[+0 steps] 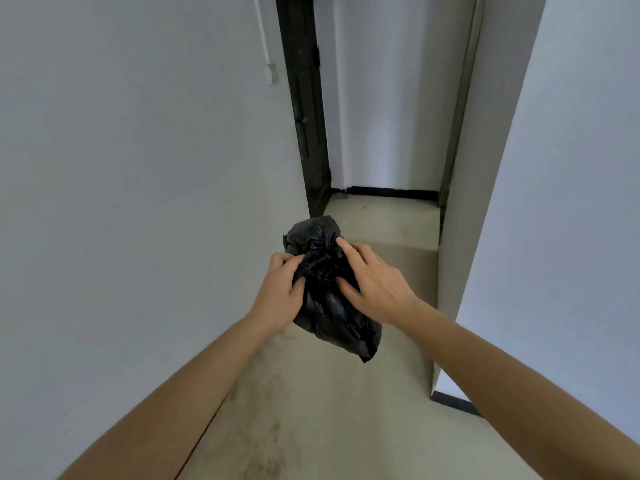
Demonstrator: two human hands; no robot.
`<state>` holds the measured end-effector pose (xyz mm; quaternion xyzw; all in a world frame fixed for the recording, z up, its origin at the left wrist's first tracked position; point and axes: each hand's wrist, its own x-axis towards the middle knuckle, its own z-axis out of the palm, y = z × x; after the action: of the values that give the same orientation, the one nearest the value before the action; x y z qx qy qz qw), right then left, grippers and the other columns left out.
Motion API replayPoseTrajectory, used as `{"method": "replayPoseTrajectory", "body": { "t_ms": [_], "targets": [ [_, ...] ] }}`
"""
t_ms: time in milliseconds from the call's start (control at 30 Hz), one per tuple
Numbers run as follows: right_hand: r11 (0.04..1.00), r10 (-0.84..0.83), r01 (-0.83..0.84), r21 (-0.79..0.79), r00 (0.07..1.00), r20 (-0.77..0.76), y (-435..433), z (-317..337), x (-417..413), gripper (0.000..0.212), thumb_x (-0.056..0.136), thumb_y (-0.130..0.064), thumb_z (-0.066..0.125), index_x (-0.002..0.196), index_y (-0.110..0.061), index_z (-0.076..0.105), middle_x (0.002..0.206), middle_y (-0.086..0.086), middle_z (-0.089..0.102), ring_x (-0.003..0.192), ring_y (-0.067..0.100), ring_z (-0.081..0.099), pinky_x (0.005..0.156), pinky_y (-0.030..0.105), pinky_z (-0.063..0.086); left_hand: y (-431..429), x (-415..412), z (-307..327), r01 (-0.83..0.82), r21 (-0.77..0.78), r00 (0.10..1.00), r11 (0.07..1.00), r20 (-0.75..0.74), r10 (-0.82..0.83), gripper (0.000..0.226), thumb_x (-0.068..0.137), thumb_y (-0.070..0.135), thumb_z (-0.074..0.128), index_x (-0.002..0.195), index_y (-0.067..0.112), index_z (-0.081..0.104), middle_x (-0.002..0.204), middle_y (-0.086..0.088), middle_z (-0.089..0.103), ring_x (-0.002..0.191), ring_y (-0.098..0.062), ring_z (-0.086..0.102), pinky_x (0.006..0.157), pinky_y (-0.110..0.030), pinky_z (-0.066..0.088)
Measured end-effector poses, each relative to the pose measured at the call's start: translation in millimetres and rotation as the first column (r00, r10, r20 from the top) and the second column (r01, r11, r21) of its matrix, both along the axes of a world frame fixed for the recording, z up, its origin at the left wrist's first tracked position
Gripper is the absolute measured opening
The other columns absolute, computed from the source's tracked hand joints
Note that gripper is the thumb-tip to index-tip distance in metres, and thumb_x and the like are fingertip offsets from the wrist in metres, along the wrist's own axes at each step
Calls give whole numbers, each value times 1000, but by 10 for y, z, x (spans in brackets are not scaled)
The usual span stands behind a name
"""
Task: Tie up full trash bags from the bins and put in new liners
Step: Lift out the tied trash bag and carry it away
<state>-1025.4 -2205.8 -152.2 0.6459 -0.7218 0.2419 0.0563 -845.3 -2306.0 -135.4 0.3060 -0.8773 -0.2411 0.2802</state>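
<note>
**Black bag held in both hands, mid-corridor**

Black bag [332,320] sat at centre of frame, off the floor [311,410], carried between the two hands. Plastic crumpled and bunched.

Long axis ran on a diagonal, from upper left to lower right. Rounded, fuller end pointed up the frame toward the far doorway. Thin, pointed corner hung toward the lower right, below both hands.

Left hand [280,296] was on the bag's left flank, fingers curled in and clamped on a fold of plastic. Right hand [377,285] lay across the bag's top and right side, index finger stretched out straight toward the rounded end, thumb pressed flat into the bunched middle. Its remaining fingers were hidden behind the index finger. Hands sat close together, the bunched plastic between them.

Both forearms were bare, entering from the lower corners.

Surroundings: pale wall [138,168] filling the left of frame, another pale wall [571,168] at right, a dark door frame [304,98] at upper centre, a black skirting strip [391,192] at the far end. Floor beige, with smudges in the lower centre.
</note>
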Motion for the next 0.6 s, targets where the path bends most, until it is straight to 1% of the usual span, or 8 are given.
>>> {"method": "replayPoseTrajectory", "body": {
  "t_ms": [33,67,167,233,333,400,500,600],
  "targets": [
    [1000,18,-18,0,1000,7,-299,40,-200,71,99,-46,44,156,-26,7,142,3,37,118,26,52,77,43,56,-277,-186,52,-7,6,1000,1000,3,7,42,97,5,48,138,9,49,120,1,40,103,4,38,101,-4,30],
    [999,33,-33,0,999,10,-589,90,-378,71,99,-46,44,156,-26,7,143,3,36,119,26,52,78,42,56,-548,-344,111,-19,3,1000,1000,3,19,42,97,4,49,138,9,49,119,1,40,104,2,38,101,-5,30],
    [997,74,-74,0,997,29,-1423,250,-772,70,99,-46,43,156,-27,6,144,4,35,116,26,53,79,41,56,-1324,-686,250,-76,-44,997,996,-27,75,43,95,1,51,138,4,49,120,1,39,105,2,39,93,5,25],
    [994,106,-106,4,994,24,-2014,262,-992,70,100,-45,43,156,-27,6,143,5,36,113,26,54,78,41,56,-1868,-880,223,-106,-94,994,990,-42,102,42,93,-2,52,135,0,50,120,-2,40,102,5,38,92,5,25],
    [990,139,-139,14,990,7,-2862,146,-1322,70,99,-44,44,156,-28,6,143,6,37,116,26,51,80,42,56,-2653,-1209,44,-136,-130,990,982,-66,128,39,92,-6,51,131,-2,52,119,-7,42,100,5,37,92,5,26],
    [989,148,-148,17,989,1,-3458,18,-1593,70,99,-42,45,157,-27,8,143,7,38,117,26,51,83,41,55,-3223,-1502,-119,-141,-115,988,983,-84,131,38,93,-5,50,130,0,53,119,-4,40,102,3,40,93,4,28],
    [991,127,-127,32,992,-4,-4302,-103,-2041,69,99,-39,47,157,-25,12,143,7,38,113,26,54,80,35,53,-4073,-1968,-291,-119,-92,988,989,-108,109,38,93,-4,50,131,2,54,119,-1,39,107,-8,45,95,1,29],
    [993,104,-104,59,995,2,-5062,-93,-2495,69,99,-39,46,157,-26,11,145,7,36,115,28,54,81,40,54,-4921,-2459,-332,-70,-83,993,994,-99,61,39,92,-6,51,131,2,54,119,-5,41,108,-11,46,95,0,31]
  ]
}}
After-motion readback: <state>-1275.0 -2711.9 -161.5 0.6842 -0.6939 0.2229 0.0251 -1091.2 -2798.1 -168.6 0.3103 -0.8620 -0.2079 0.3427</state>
